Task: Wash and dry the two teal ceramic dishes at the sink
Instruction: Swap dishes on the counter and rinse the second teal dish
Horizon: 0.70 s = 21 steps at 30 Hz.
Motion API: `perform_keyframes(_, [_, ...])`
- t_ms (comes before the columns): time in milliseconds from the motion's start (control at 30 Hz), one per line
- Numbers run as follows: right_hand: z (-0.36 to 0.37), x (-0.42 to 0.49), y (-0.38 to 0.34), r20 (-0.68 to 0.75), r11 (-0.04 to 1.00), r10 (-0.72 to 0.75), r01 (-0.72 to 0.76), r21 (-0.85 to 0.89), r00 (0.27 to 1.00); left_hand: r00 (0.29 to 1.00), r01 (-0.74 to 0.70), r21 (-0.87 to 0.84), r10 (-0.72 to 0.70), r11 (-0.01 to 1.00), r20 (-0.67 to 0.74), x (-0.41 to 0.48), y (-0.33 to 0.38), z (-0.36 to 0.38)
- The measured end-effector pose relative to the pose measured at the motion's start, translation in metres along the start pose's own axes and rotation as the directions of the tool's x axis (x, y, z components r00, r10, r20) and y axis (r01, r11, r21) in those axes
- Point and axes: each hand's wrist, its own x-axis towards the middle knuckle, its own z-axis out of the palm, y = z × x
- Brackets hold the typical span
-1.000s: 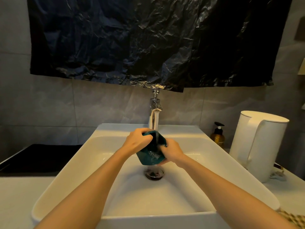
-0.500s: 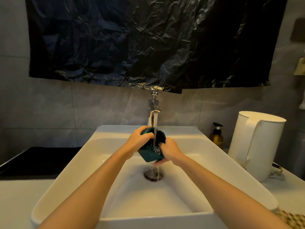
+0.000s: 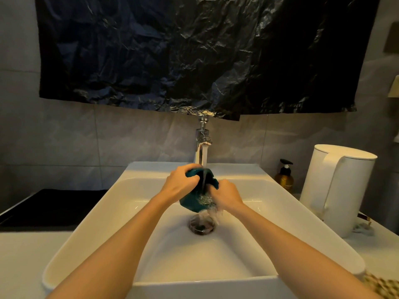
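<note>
Left hand: I see my left hand (image 3: 179,182) curled round the upper left edge of the teal dish (image 3: 193,204), gripping it firmly, knuckles towards me.
Right hand: my right hand (image 3: 229,195) holds the dish's right rim, with the fingers (image 3: 212,189) bent over the rim and into the hollow. The thumb is hidden from me.
Teal dish: it is held between both hands in the air over the sink (image 3: 90,229), tilted with its open side towards the right hand, directly under the tap (image 3: 202,141) and above the drain (image 3: 201,227).
Water: a running stream (image 3: 204,162) falls from the tap into the dish, spills off its lower edge and splashes down around the drain.
Sink: a white rectangular basin sitting on a pale tabletop (image 3: 19,260), with both of my forearms reaching across it.
Right of the sink: an amber pump bottle (image 3: 285,179) stands at the back corner, and a white kettle (image 3: 339,186) stands just beside it, nearer to me.
Left of the sink: a flat black panel (image 3: 49,209) is set into the tabletop.
Wall: grey tiles, with a crinkled black plastic sheet (image 3: 172,52) hung above the tap.
Bottom right corner: I can see the edge of a patterned cloth (image 3: 381,287), too blurred for me to say more.
</note>
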Motion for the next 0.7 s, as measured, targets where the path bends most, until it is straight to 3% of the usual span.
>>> perform_keyframes(167, [-0.0013, 0.001, 0.0013, 0.116, 0.985, -0.172, 0.167, 0.052, 0.978, 0.999, 0.018, 0.045, -0.02, 0.999, 0.034, -0.001, 0.0003, 0.0021])
perform_keyframes(300, [-0.005, 0.0008, -0.0005, 0.024, 0.967, -0.255, 0.255, -0.008, 0.967, 0.994, 0.029, -0.014, -0.027, 0.999, 0.102, -0.0028, 0.002, 0.0001])
perform_keyframes(433, [-0.0056, -0.0001, -0.0027, 0.048, 0.969, -0.235, 0.237, -0.067, 0.971, 0.993, 0.046, -0.036, -0.042, 0.998, 0.108, -0.0027, 0.0036, -0.0002])
perform_keyframes(567, [-0.0058, -0.0026, -0.0007, 0.217, 0.982, -0.175, 0.187, -0.038, 0.96, 0.989, 0.07, 0.033, -0.074, 0.997, 0.128, -0.0039, 0.0023, -0.001])
perform_keyframes(700, [-0.0032, 0.0035, -0.0013, 0.085, 0.979, -0.147, 0.157, -0.129, 0.986, 0.97, 0.161, -0.045, -0.15, 0.986, 0.19, -0.004, 0.0078, 0.0003])
